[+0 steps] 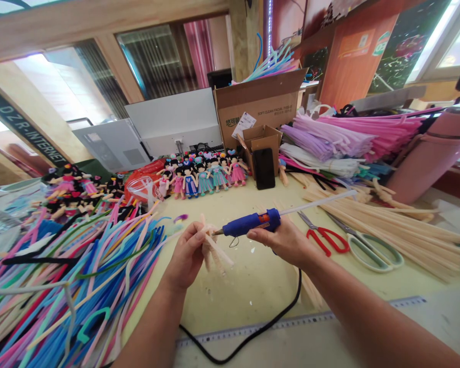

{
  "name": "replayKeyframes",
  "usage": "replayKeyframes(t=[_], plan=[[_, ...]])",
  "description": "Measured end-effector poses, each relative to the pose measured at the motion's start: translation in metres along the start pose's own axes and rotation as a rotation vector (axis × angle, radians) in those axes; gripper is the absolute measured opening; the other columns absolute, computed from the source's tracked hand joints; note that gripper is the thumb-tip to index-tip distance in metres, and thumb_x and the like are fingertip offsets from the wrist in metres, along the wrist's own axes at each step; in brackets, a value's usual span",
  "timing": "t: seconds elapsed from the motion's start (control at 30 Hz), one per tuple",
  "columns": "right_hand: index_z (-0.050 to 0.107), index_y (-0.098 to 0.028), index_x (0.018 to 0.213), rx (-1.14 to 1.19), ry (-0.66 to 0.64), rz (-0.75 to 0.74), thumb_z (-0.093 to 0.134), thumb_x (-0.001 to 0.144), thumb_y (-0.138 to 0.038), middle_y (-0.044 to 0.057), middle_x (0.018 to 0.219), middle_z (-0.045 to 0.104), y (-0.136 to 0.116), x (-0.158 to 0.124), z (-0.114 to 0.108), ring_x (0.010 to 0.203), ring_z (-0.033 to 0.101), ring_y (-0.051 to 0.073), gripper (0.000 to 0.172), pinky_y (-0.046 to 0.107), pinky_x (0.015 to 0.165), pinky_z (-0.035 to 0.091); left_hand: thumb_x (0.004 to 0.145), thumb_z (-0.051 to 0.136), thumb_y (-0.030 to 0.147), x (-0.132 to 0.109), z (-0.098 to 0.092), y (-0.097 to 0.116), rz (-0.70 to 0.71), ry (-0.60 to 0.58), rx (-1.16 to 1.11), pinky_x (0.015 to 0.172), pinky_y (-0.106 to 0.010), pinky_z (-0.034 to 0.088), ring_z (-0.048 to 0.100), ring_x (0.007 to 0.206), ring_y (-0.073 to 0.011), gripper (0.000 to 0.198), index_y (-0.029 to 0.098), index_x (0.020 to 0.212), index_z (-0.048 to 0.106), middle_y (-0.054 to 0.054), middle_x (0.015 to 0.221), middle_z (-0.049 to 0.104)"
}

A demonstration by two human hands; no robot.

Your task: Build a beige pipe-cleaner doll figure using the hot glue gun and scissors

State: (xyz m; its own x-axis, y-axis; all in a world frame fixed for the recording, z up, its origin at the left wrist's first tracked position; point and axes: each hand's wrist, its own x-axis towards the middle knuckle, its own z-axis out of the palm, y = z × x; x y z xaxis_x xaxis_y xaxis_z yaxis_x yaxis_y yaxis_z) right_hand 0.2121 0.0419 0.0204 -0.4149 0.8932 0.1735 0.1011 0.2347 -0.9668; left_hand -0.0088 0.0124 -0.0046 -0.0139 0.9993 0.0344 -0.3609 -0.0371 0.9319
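My left hand grips a small cream pipe-cleaner figure with its legs pointing down to the right. My right hand holds a blue hot glue gun; its nozzle touches the top of the figure. A white glue stick juts from the gun's back toward the right. The gun's black cord trails down across the yellow table.
Red scissors and green-handled scissors lie right of my hand, beside cream pipe cleaners. Coloured pipe cleaners cover the left. Finished dolls, a black phone and cardboard boxes stand behind. A ruler lies near.
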Motion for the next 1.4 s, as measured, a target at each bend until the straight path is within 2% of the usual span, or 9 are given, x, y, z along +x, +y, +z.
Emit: replayKeyframes(t=[0.13,0.37,0.67,0.83,0.97,1.1,1.2,1.3,1.4], plan=[[0.069,-0.020,0.073,-0.010,0.002,-0.005,0.069,0.070,-0.039,-0.003,0.057,0.053,0.001,0.000,0.001,0.052,0.040,0.010,0.020,0.023,0.049,0.035,0.067,0.083,0.038,0.000,0.000,-0.001,0.003,-0.003,0.007,0.056,-0.022,0.036,0.042,0.058,-0.0088,0.034,0.017,0.066,0.055,0.003,0.066,0.054],[0.071,-0.021,0.076,-0.002,0.024,0.019,0.071,0.071,-0.039,-0.004,0.057,0.056,0.006,0.002,-0.001,0.054,0.046,0.011,0.019,0.025,0.051,0.040,0.066,0.083,0.035,0.000,0.000,0.003,0.024,-0.015,-0.031,0.058,-0.022,0.036,0.045,0.061,-0.0094,0.035,0.017,0.064,0.053,0.002,0.067,0.055],[0.062,-0.021,0.066,-0.049,0.170,0.090,0.065,0.076,-0.047,-0.003,0.055,0.051,0.023,0.010,0.000,0.051,0.042,0.012,0.028,0.027,0.050,0.036,0.065,0.083,0.035,0.003,-0.003,0.006,0.045,-0.020,-0.086,0.055,-0.022,0.038,0.045,0.059,-0.0092,0.036,0.018,0.064,0.052,0.003,0.066,0.055],[0.057,-0.021,0.068,-0.232,0.165,0.136,0.053,0.084,-0.049,-0.001,0.062,0.055,0.043,0.017,0.000,0.058,0.047,0.015,0.032,0.028,0.055,0.037,0.064,0.085,0.037,0.002,-0.003,0.007,0.032,-0.017,-0.114,0.054,-0.021,0.040,0.047,0.058,-0.0084,0.036,0.018,0.066,0.053,0.004,0.065,0.053],[0.059,-0.021,0.076,-0.440,0.100,0.168,0.050,0.089,-0.046,0.001,0.068,0.060,0.056,0.019,0.000,0.065,0.055,0.018,0.030,0.029,0.060,0.039,0.061,0.087,0.037,0.003,-0.004,0.006,0.025,-0.008,-0.128,0.054,-0.020,0.042,0.048,0.057,-0.0079,0.038,0.018,0.064,0.054,0.004,0.065,0.055],[0.065,-0.019,0.090,-0.671,0.026,0.209,0.044,0.095,-0.044,0.008,0.083,0.069,0.057,0.019,-0.001,0.077,0.064,0.022,0.033,0.030,0.067,0.043,0.061,0.087,0.035,0.005,-0.006,0.005,0.029,-0.002,-0.139,0.055,-0.020,0.043,0.048,0.057,-0.0077,0.038,0.017,0.063,0.054,0.004,0.065,0.056],[0.066,-0.016,0.099,-0.952,0.020,0.170,0.046,0.095,-0.049,0.015,0.100,0.071,0.048,0.013,-0.007,0.092,0.067,0.027,0.039,0.032,0.073,0.045,0.061,0.087,0.035,0.005,-0.007,0.005,0.038,-0.002,-0.143,0.055,-0.020,0.042,0.047,0.058,-0.0080,0.037,0.017,0.063,0.054,0.004,0.065,0.056],[0.068,-0.017,0.091,-1.170,0.010,0.168,0.052,0.090,-0.058,0.016,0.097,0.072,0.034,0.005,-0.019,0.092,0.067,0.031,0.044,0.034,0.072,0.046,0.062,0.087,0.036,0.005,-0.008,0.005,0.045,0.000,-0.132,0.055,-0.020,0.042,0.048,0.059,-0.0083,0.037,0.017,0.064,0.055,0.004,0.066,0.056],[0.066,-0.019,0.070,-1.147,-0.153,0.220,0.058,0.087,-0.058,0.011,0.077,0.071,0.018,-0.003,-0.029,0.076,0.067,0.027,0.043,0.032,0.063,0.042,0.063,0.086,0.036,0.005,-0.009,0.005,0.057,-0.004,-0.108,0.056,-0.020,0.040,0.047,0.060,-0.0083,0.037,0.017,0.063,0.054,0.003,0.066,0.057]])
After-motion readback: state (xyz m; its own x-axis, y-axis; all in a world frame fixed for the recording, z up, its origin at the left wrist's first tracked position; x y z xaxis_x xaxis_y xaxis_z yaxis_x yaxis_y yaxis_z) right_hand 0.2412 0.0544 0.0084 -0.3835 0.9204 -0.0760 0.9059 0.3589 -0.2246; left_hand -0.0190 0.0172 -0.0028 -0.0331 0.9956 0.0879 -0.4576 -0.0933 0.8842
